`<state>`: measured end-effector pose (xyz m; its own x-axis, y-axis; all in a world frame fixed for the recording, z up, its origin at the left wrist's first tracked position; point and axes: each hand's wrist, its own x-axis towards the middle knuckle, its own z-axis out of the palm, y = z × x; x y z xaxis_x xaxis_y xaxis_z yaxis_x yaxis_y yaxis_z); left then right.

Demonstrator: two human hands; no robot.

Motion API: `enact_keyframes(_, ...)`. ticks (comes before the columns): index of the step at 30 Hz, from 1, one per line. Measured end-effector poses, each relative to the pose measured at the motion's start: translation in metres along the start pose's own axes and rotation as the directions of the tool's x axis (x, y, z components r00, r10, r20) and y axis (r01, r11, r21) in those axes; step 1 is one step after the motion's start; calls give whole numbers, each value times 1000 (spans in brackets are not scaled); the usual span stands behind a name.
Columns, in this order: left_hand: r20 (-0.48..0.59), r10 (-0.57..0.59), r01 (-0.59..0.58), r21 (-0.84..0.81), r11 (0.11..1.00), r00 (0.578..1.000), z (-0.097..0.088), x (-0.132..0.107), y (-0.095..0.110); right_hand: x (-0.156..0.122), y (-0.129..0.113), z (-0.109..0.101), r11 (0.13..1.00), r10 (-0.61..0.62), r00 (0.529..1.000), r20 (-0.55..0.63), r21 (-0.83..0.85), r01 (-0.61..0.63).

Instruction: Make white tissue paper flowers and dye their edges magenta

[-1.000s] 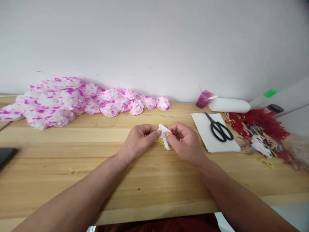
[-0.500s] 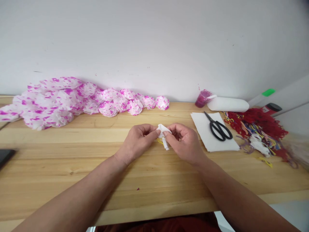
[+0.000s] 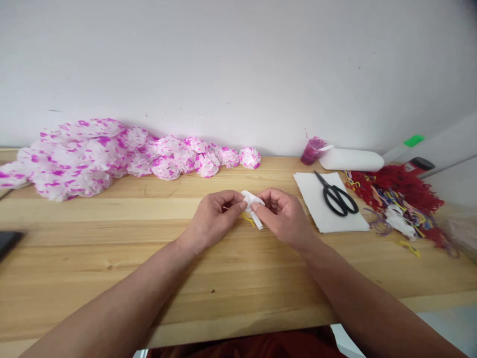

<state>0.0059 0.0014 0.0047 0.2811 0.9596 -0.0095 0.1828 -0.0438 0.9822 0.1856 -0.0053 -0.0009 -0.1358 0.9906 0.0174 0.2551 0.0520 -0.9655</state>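
Observation:
Over the middle of the wooden table, my left hand [image 3: 216, 214] pinches the left side of a small white paper flower [image 3: 252, 200]. My right hand [image 3: 283, 214] grips its right side between thumb and fingers. The upper part of the paper fans out between the fingertips, while a narrow folded strip hangs down beside my right thumb. A bit of yellow string [image 3: 247, 218] shows just under the paper, near my left thumb. Parts of the paper are hidden behind my fingers.
White paper pompom flowers with magenta tips [image 3: 74, 164] line the wall at left. To the right, black scissors [image 3: 337, 196] lie on a white paper stack [image 3: 316, 209]. Behind are a magenta-stained cup [image 3: 311, 151], a white bottle [image 3: 352, 159] and a red yarn heap [image 3: 402, 189].
The top of the white paper has spread a little wider and rounder between my fingers. Its hanging strip has swung slightly to the right. Both hands stay almost in place.

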Motion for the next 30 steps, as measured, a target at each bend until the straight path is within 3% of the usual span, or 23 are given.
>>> enact_keyframes(12,20,31,-30,-77,997,999,1,2,-5,2,-2,3,990,31,999,29,139,-35)
enact_keyframes(30,32,43,-39,-137,990,999,2,3,-10,3,-3,3,990,16,999,41,141,-22)
